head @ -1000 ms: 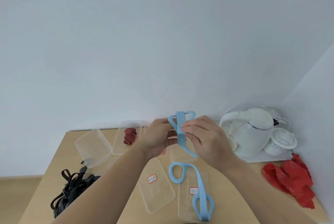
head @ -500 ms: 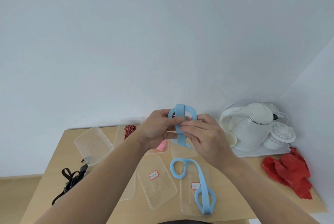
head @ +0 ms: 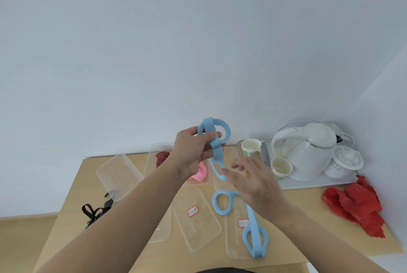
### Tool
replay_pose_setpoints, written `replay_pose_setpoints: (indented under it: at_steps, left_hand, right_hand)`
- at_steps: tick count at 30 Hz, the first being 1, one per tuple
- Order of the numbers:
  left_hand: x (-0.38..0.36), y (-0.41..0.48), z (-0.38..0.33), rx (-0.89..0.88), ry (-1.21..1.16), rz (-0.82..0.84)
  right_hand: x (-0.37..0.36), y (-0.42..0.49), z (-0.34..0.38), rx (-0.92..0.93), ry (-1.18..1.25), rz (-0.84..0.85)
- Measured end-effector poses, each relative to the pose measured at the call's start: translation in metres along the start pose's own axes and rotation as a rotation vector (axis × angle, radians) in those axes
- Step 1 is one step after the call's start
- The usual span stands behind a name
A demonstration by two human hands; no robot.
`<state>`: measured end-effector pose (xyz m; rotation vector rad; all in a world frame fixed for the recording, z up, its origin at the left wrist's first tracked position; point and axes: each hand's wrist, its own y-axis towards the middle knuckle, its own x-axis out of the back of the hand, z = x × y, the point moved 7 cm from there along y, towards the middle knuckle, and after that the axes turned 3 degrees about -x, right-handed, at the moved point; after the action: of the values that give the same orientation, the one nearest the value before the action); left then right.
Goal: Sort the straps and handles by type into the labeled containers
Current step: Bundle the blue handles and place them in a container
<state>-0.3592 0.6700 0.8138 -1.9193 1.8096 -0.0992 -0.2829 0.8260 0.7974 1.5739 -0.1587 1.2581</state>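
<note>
Holds, above the tabletop [head: 308, 206] and its clear containers [head: 198, 233], a folded blue strap [head: 214, 140] gripped in the left hand [head: 193, 151], right hand [head: 253, 184] loose-fingered and empty just below; risks the springy loop unfolding into the wrong container; bears red-bordered labels [head: 192, 211], writing seemingly too small to read.

Container labels [head: 192, 211] illegible; black straps [head: 92, 213] partly behind left forearm [head: 132, 213].
</note>
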Motion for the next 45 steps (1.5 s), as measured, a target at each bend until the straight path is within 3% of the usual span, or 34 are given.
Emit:
replay_pose_setpoints:
  at_steps: [5, 10, 13, 20, 26, 30, 35, 39, 45]
  left_hand:
    - [0.006, -0.002, -0.004, 0.021, -0.072, -0.062]
    - [0.006, -0.010, -0.012, 0.076, -0.107, -0.037]
    - [0.002, -0.014, -0.021, 0.044, -0.080, -0.012]
    - [-0.005, -0.019, -0.034, 0.039, -0.102, -0.002]
    - [0.002, -0.019, -0.037, 0.003, -0.110, -0.017]
    - [0.011, -0.019, -0.046, -0.168, 0.085, -0.001]
    - [0.010, -0.030, -0.055, -0.414, 0.439, 0.193]
    - [0.004, -0.043, -0.054, -0.595, 0.578, 0.302]
    - [0.006, -0.046, -0.042, -0.562, 0.557, 0.292]
  right_hand:
    - [0.001, 0.010, 0.007, 0.046, -0.013, 0.010]
    - [0.013, 0.005, -0.001, 0.021, -0.064, -0.133]
    - [0.023, 0.015, 0.003, 0.052, -0.008, -0.183]
    - [0.015, 0.035, 0.012, 0.134, 0.093, -0.100]
    - [0.023, 0.042, 0.026, 0.164, 0.185, -0.190]
    - [0.025, 0.047, 0.019, -0.031, 0.362, -0.175]
    - [0.031, 0.060, 0.016, -0.343, 0.712, -0.109]
    - [0.039, 0.069, 0.011, -0.633, 0.819, -0.167]
    - [0.050, 0.075, 0.011, -0.737, 0.777, -0.305]
